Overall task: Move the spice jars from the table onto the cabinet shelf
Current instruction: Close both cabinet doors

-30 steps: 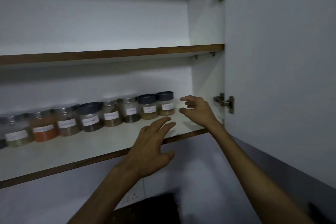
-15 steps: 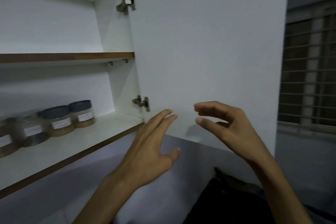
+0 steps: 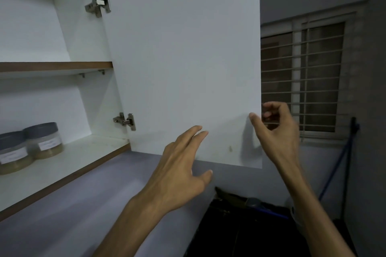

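So compared with half a second back, my view swings further right and the cabinet door (image 3: 183,64) now fills the middle of the shot, with only two spice jars left in frame where there were about four. My right hand (image 3: 275,131) has gone from hovering in front of the door to reaching its free edge at about 3 o'clock: thumb on the inner face, fingers curled around behind the edge, so it looks like a light pinch on the door, though I can't tell how firmly the hidden fingers press. My left hand (image 3: 181,167) is spread and relaxed at roughly 6 o'clock, fingers straight and pointing up at the door's bottom edge, holding nothing; touching or just short of it, I can't tell. The jars sit way over at 9 o'clock on the lower shelf (image 3: 69,165), side by side and touching: the right jar (image 3: 45,142) and the left jar (image 3: 12,156), both clear with grey lids, white labels I can't read, and tan powder filling roughly the bottom third. The upper shelf (image 3: 56,66) shows nothing on it from here. Barred window (image 3: 302,81) at 3 o'clock, something dark at 6.
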